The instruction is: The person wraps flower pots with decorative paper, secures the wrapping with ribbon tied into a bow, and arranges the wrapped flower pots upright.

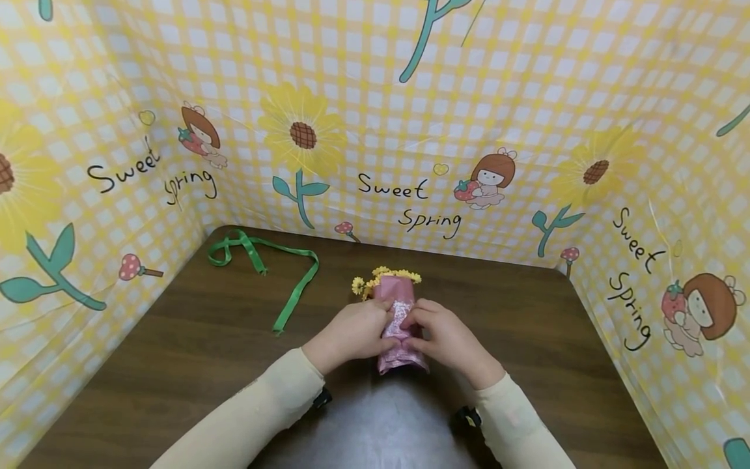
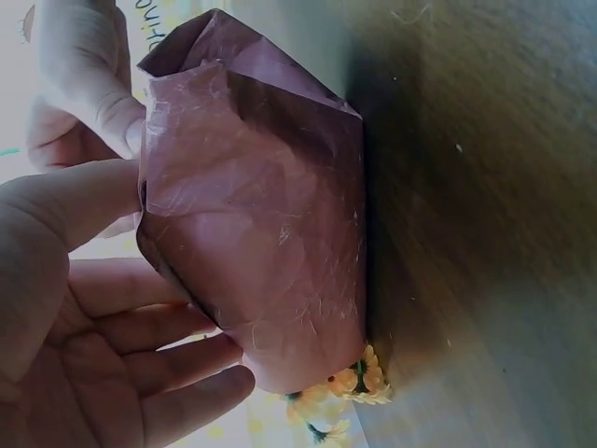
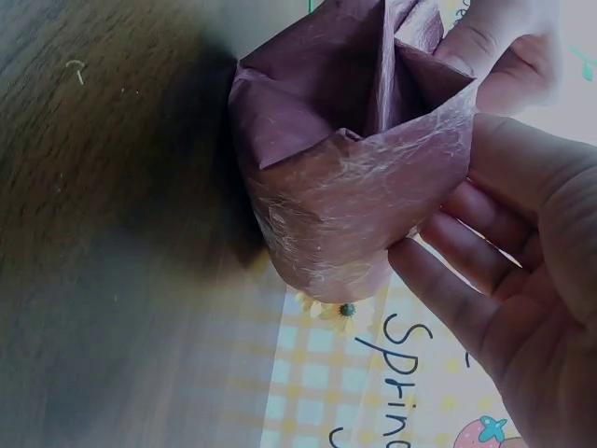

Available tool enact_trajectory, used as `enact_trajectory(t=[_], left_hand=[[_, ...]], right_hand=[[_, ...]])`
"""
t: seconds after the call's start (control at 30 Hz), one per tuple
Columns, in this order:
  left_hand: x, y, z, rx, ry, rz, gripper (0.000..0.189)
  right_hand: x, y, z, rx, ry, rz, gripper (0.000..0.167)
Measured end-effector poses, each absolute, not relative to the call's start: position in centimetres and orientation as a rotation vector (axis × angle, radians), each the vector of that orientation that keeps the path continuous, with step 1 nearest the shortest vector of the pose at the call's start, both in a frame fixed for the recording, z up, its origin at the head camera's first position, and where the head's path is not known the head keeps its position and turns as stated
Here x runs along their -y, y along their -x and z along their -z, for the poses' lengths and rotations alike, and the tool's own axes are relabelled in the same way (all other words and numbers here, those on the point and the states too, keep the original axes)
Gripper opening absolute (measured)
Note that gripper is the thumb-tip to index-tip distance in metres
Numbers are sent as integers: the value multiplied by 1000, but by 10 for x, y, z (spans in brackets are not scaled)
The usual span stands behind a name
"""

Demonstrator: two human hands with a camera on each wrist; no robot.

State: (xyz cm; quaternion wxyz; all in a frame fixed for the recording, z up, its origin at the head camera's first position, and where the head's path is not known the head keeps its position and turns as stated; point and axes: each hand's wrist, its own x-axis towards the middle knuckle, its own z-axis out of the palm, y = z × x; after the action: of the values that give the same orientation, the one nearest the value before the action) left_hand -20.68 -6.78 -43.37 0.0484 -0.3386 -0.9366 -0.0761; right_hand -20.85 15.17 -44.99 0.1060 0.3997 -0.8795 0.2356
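A small bouquet of yellow artificial flowers (image 1: pixel 358 284) lies on the table, wrapped in shiny pink wrapping paper (image 1: pixel 398 288). My left hand (image 1: pixel 356 327) holds the wrapper from the left, its thumb and fingers on the upper side. From the right, my right hand (image 1: pixel 450 339) holds the same wrapper with bent fingers, and the two thumbs nearly meet in the middle. In the right wrist view the paper's near end (image 3: pixel 308 89) gapes with folded layers. Stems inside the wrapper are hidden.
A green ribbon (image 1: pixel 301 286) lies loosely bent on the dark wooden table (image 1: pixel 498 293), back left of the bouquet. Yellow checked cloth (image 1: pixel 381 130) with printed sunflowers and lettering stands around the table's back and sides.
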Motion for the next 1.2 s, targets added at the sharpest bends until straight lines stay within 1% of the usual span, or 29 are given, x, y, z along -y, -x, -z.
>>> enact_trajectory(t=[0.23,0.5,0.93,1.03,1.2], left_hand=[[65,205,432,2861,1004,203,43],[61,202,433,2853,954,195,42],[63,202,437,2826,979,109,59],[61,201,438,2786,981,72,58],[59,200,440,2705,977,26,49]], right_hand=[[-148,204,449,2611,-1122,-646,23],[-144,200,450,2598,-1107,-584,22],[-144,197,444,2600,-1169,-558,23],[-145,197,447,2579,-1170,-557,24],[-148,198,449,2567,-1186,-584,29]])
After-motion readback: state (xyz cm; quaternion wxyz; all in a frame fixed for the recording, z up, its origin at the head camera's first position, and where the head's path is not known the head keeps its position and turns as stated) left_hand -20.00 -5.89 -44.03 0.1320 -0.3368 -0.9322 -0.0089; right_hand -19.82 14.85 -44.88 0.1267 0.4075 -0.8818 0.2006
